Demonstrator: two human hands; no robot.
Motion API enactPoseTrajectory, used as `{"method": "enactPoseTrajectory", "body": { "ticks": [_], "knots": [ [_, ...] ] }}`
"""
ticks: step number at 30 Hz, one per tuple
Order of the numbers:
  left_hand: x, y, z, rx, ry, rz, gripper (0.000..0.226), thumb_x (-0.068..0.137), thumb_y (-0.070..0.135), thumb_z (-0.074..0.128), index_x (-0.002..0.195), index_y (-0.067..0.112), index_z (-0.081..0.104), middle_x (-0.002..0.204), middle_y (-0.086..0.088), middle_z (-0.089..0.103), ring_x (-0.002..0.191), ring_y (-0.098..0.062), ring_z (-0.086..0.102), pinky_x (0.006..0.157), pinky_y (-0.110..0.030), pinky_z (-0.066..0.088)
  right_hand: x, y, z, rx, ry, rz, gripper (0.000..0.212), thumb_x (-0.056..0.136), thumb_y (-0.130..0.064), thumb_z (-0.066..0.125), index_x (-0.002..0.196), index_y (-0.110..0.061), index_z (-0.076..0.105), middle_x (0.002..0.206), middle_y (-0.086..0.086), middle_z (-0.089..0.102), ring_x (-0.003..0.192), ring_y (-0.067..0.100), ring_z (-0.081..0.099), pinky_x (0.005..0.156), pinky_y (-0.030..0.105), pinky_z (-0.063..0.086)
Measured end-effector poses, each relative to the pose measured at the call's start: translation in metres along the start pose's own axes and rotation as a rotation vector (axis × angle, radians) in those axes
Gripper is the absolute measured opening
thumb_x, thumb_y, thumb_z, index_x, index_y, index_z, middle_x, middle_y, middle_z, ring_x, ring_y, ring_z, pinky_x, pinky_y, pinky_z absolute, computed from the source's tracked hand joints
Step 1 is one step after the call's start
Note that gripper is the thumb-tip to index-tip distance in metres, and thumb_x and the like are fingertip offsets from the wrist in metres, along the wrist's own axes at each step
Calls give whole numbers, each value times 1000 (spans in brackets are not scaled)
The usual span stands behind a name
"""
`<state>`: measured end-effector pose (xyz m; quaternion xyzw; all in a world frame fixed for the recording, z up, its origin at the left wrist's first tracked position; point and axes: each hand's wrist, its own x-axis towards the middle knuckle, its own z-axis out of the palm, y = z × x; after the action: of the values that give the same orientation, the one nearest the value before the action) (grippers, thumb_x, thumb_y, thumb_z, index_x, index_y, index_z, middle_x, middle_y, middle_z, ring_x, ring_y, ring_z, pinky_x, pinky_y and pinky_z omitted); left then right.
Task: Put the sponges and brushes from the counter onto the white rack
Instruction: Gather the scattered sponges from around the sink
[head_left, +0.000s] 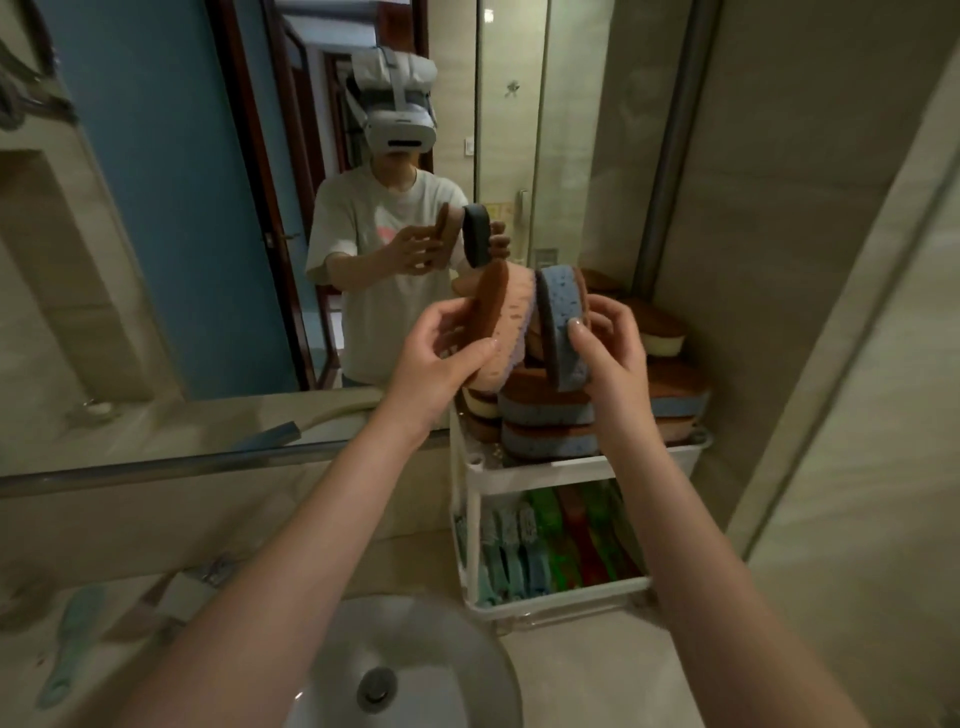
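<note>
Head view, left hand: my left hand (447, 343) grips a pink sponge (506, 325) on edge, centre frame.
Right hand: my right hand (610, 345) pinches a blue sponge (563, 332) upright, I judge to slot it in.
Rack: the white rack (540, 470), centre right, already carries stacked sponges.
Counter: a brush (70, 644) lies lower left.

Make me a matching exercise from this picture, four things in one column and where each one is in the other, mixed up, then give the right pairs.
Things
1. pink sponge
2. blue sponge
3. teal brush
4. bundled brushes

Places
A. lying on the counter, left of the sink
B. lower shelf of the white rack
C. held in the right hand
D. held in the left hand

Pairs: 1-D, 2-C, 3-A, 4-B
</note>
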<state>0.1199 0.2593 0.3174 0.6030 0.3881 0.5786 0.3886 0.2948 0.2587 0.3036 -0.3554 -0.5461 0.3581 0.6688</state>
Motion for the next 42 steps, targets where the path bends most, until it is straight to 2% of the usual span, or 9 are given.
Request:
{"method": "enactPoseTrajectory", "body": {
  "ticks": [6,10,12,15,23,28,32,36,42],
  "knots": [
    [10,1,22,248,-39,71,41,81,11,68,117,25,52,113,14,52,102,8,47,76,-1,38,19,-4,-64,-395,10,-160,32,84,-26,67,115,-24,56,117,-6,54,109,6,53,85,19,49],
    [14,0,39,351,-33,89,47,82,8,66,124,18,50,118,7,48,105,0,45,68,8,34,29,-11,-100,-649,-49,-258,36,76,-30,65,111,-24,59,110,-7,51,108,13,50,90,25,45],
    [16,-1,44,416,-48,99,50,80,11,68,125,19,49,122,3,49,111,-5,44,75,2,35,37,-11,-114,-796,-115,-275,38,76,-29,66,113,-22,62,111,-7,51,110,19,50,93,33,44],
    [20,-2,50,484,-78,91,52,77,16,70,125,21,49,126,-1,50,115,-11,47,88,-19,37,47,-8,-126,-920,-221,-243,37,78,-18,70,114,-19,63,112,-7,51,110,19,51,93,35,44],
    [30,3,58,681,-147,37,55,78,18,67,129,23,46,130,-2,47,118,-19,47,94,-32,43,56,4,-131,-1001,-331,-177,39,78,-4,61,115,-17,65,117,1,62,111,18,54,90,26,40],
    [35,10,66,873,-247,39,58,79,25,64,134,23,43,135,-3,43,123,-22,41,100,-37,40,42,16,-126,-1037,-193,-284,39,79,-10,56,117,-13,65,118,5,64,112,21,56,93,30,42],
    [41,11,70,980,-319,21,57,80,27,62,134,24,42,137,-4,43,126,-25,39,103,-40,38,32,27,-117,-1019,-71,-388,35,80,-15,50,110,-11,68,110,4,68,102,23,61,92,39,48],
    [47,9,73,1027,-392,0,56,81,25,60,135,24,42,139,-2,42,127,-23,38,103,-39,38,32,35,-116,-1027,5,-397,24,87,-21,52,101,-12,69,100,2,69,93,22,63,88,48,49],
    [49,11,77,1101,-442,13,52,84,25,57,134,23,44,133,-3,45,124,-25,38,99,-36,36,34,36,-110,-1094,39,-397,20,90,-26,53,95,-13,68,93,2,68,86,22,63,91,49,47]
  ]
}}
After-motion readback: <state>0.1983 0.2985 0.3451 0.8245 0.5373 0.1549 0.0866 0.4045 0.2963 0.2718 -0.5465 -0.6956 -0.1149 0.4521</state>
